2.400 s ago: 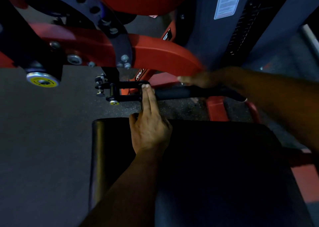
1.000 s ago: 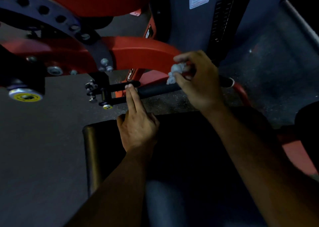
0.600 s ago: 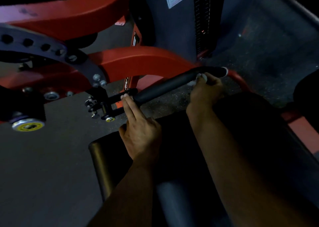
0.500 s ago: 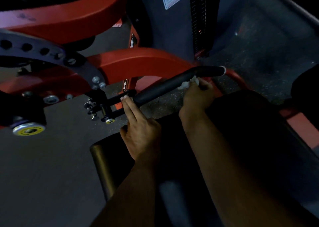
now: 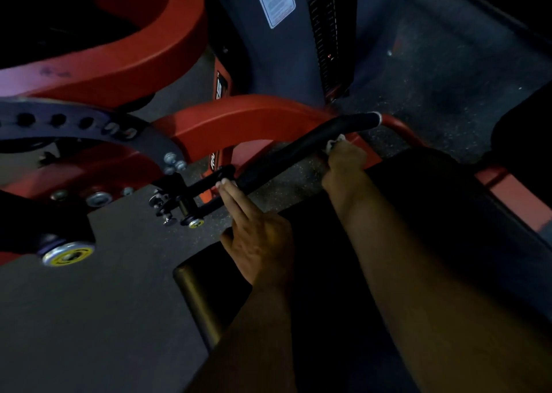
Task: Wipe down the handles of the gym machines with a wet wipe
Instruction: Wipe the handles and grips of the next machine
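Foam-like black grip covers the one handle point(image 5: 286, 156), a round bar that runs from the centre of the frame up to the right, bends level near its far end and finishes in a pale ring. At its lower left end two thin black metal links join it to a bracket point(image 5: 179, 197) with small silver bolts. Crumpled white wet wipe point(image 5: 334, 144) shows as a small tuft just right of centre, pressed against the near side of the grip. The right hand point(image 5: 343, 165) holds it there, its fingers curled round the wipe and the bar, knuckles toward the camera. The left hand point(image 5: 257, 237) lies lower, at centre; two straight fingers point(image 5: 231, 194) rest side by side on the grip's lower left end, the others tucked under, and it grasps nothing. Both bare forearms cross a smooth black padded bench point(image 5: 197, 291) with a rounded edge, at lower centre. Glossy red curved tubing point(image 5: 239, 121) of the machine frame sweeps across the upper left. A dark plate point(image 5: 59, 121) with a row of round holes arcs along the left edge, and one yellow-ringed metal disc point(image 5: 67, 254) sits at lower left. A white label point(image 5: 273, 0) is on the dark column at the top. Speckled rubber floor point(image 5: 448, 73) fills the upper right.
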Available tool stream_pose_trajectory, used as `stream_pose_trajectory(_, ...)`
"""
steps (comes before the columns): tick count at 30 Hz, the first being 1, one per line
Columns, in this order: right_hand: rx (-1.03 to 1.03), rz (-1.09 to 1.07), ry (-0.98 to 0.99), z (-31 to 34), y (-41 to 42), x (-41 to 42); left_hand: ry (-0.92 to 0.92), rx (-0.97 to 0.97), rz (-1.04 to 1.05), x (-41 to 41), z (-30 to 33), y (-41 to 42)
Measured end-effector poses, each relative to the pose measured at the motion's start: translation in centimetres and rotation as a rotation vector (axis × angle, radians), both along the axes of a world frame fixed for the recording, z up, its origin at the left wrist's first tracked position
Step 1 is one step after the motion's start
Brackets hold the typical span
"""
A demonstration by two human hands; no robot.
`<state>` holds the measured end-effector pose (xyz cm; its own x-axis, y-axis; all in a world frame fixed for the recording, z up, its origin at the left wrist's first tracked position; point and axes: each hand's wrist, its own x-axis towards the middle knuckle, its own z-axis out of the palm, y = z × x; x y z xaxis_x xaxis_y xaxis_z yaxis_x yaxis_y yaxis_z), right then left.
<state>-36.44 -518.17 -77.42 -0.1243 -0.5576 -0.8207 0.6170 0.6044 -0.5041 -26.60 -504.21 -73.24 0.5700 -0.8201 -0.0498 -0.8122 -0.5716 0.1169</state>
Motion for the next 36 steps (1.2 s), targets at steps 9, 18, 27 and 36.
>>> stream_pose_trajectory(9, 0.020, 0.376, 0.007, 2.7, 3.6, 4.2, 0.029, 0.006, 0.017, 0.1, 0.0, 0.1)
stream_pose_trajectory(18, -0.026, -0.131, -0.125, 1.6, 0.9, -0.3, 0.044, -0.012, 0.023, 0.0, 0.0, 0.2)
stream_pose_trajectory(27, 0.036, 0.188, -0.106, 3.5, 4.3, 5.5, 0.048, 0.056, 0.031, 0.3, -0.1, -0.2)
stream_pose_trajectory(36, 0.003, 0.742, -0.075, 5.5, 4.7, 6.3, 0.066, -0.001, 0.007, 0.5, 0.1, 0.5)
